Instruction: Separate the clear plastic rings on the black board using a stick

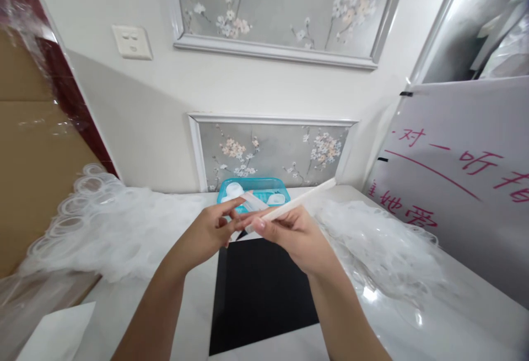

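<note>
That long white stick (pixel 303 199) sits mid-frame over the black mat (pixel 260 289), right hand (pixel 295 234) closed around its low end while the left hand (pixel 215 226) pinches the tip, so I'd keep both grips snug and steady, teal tray (pixel 253 186) just behind.

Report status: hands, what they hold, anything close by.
Right hand grips long white stick. Left hand pinches small clear piece at its lower end. Both above black mat; teal tray just behind.

A home turned makeshift workroom: floral wall panels (pixel 270 149) beyond the hands, handwritten whiteboard (pixel 458 184) to their right, cardboard (pixel 28 146) left.
</note>
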`<state>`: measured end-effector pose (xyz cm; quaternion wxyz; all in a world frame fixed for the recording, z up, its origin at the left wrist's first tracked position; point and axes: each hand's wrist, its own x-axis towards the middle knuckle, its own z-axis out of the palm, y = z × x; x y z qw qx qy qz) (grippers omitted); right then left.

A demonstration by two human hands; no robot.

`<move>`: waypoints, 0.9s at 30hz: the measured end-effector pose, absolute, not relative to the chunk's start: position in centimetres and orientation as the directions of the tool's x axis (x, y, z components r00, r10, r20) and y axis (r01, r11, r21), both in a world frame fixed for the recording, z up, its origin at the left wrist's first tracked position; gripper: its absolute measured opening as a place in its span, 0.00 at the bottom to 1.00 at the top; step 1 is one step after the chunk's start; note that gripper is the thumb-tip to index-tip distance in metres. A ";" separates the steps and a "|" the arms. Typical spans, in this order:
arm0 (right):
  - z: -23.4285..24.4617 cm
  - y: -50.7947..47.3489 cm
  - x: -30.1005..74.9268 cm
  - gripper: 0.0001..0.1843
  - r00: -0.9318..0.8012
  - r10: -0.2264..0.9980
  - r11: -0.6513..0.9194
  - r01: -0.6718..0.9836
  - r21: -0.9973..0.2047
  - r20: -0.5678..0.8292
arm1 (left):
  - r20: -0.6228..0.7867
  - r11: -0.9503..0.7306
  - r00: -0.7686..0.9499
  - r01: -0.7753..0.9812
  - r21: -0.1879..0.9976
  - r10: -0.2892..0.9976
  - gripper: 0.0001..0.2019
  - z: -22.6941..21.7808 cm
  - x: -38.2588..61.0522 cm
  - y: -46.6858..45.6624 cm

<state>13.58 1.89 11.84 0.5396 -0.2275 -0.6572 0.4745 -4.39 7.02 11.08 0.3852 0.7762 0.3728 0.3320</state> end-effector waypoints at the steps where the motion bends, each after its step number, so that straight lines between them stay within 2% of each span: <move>1: 11.9 1.7 13.8 0.10 -0.347 0.797 0.461 -0.178 -0.869 0.494 | 0.242 -0.417 0.487 0.292 0.860 0.839 0.24 11.3 -4.4 6.9; 7: 12.4 0.5 15.0 0.08 -0.565 0.686 0.531 -0.043 -0.846 0.459 | 0.341 -0.378 0.510 -0.033 0.925 0.790 0.20 12.7 -4.1 4.6; 13: 12.6 0.5 15.2 0.08 -0.652 0.635 0.582 0.053 -0.811 0.414 | 0.335 -0.247 0.461 -0.241 0.939 0.822 0.17 12.6 -3.0 3.3; 16: 12.7 0.4 15.2 0.09 -0.686 0.609 0.599 0.069 -0.798 0.398 | 0.292 -0.203 0.409 -0.248 0.947 0.865 0.19 12.2 -2.4 2.7; 23: 12.8 -0.1 15.4 0.12 -0.760 0.539 0.551 -0.009 -0.834 0.364 | 0.263 -0.220 0.232 -0.195 0.956 0.937 0.16 12.4 -1.5 1.1; 27: 13.1 -0.4 15.4 0.12 -0.793 0.504 0.551 -0.011 -0.834 0.344 | 0.256 -0.221 0.209 -0.175 0.959 0.944 0.14 12.7 -1.2 0.4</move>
